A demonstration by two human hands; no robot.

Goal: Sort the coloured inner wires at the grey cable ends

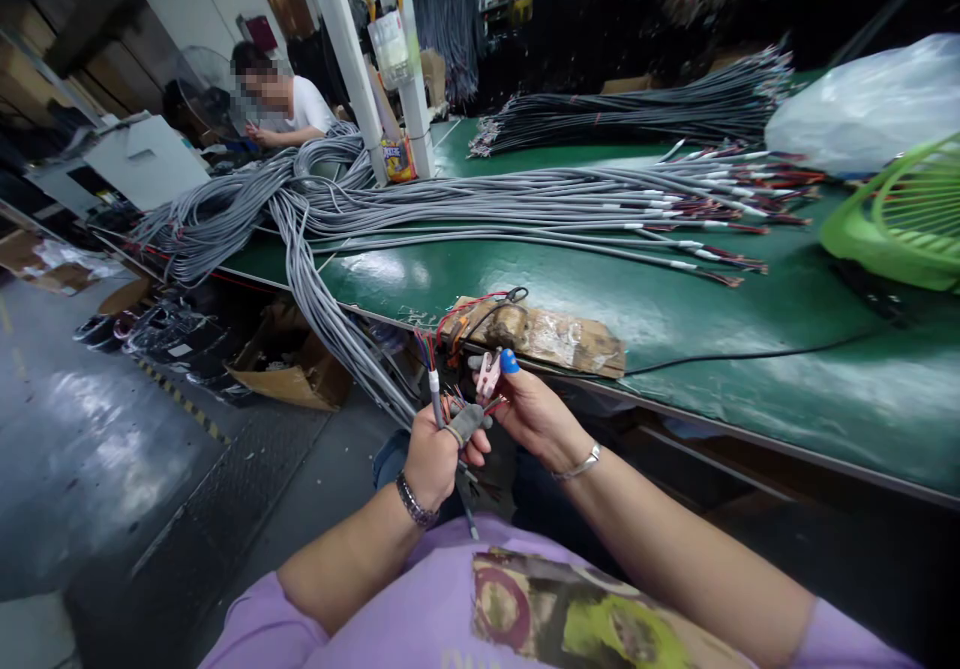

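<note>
My left hand (441,454), with a grey covering on its thumb, is closed round a grey cable (434,389). Thin coloured wires (426,351) fan out of the cable's upper end. Close beside it, my right hand (540,411) wears a blue fingertip cover and grips a small pale pink clip-like piece (488,375). More fine wire ends show between the two hands; which cable they belong to is hard to make out. Just beyond the hands, a worn wooden block (559,337) with red and black leads lies at the bench edge.
Long grey cables (480,204) stretch over the green bench (750,324), and a bundle hangs over its front edge. Behind are dark cables (622,114), a white plastic bag (870,109) and a green fan (900,214). Another person (281,104) sits at the far left, near a post.
</note>
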